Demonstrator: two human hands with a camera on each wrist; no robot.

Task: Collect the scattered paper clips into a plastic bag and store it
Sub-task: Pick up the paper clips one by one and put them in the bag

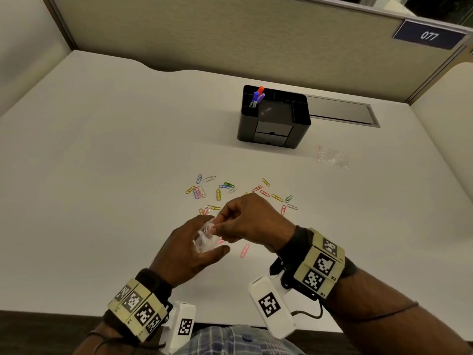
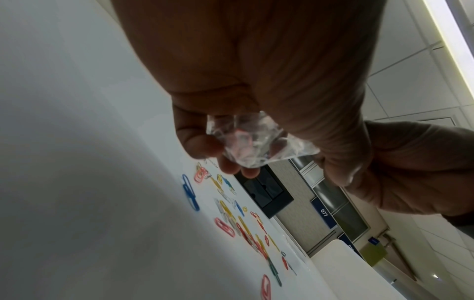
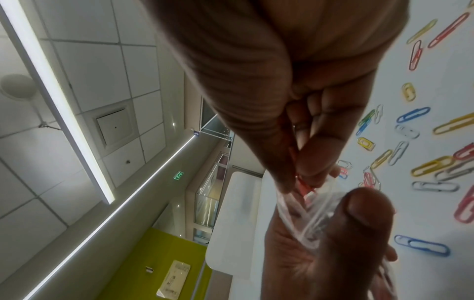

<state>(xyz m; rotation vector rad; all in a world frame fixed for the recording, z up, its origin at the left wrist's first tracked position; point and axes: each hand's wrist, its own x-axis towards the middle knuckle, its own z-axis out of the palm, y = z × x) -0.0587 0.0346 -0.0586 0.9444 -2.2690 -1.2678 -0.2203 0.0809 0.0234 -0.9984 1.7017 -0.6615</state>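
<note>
Head view: early in the job. Left hand (image 1: pixel 190 248) cups the small clear bag (image 1: pixel 204 238), fingers curled round it; right hand (image 1: pixel 245 221) pinches a clip at the bag's mouth. Most clips (image 1: pixel 225 190) lie loose on the white counter (image 1: pixel 102 162), between the hands and the black organizer (image 1: pixel 273 116). One pink clip (image 1: pixel 245 250) sits just beside the hands. A second bag (image 1: pixel 332 157) lies flat, right of the organizer. Storing not started, I'd say.

Left wrist: bag (image 2: pixel 256 142) crumpled in the left grip, something red inside, a few clips at most. Clips (image 2: pixel 231 219) strewn across the counter below.

Right wrist: thumb and fingers (image 3: pixel 315 160) pinched on a red clip (image 3: pixel 305 185) entering the bag (image 3: pixel 315 215). Beyond: ceiling tiles, strip light (image 3: pixel 59 101), cubicle partitions, green wall.
</note>
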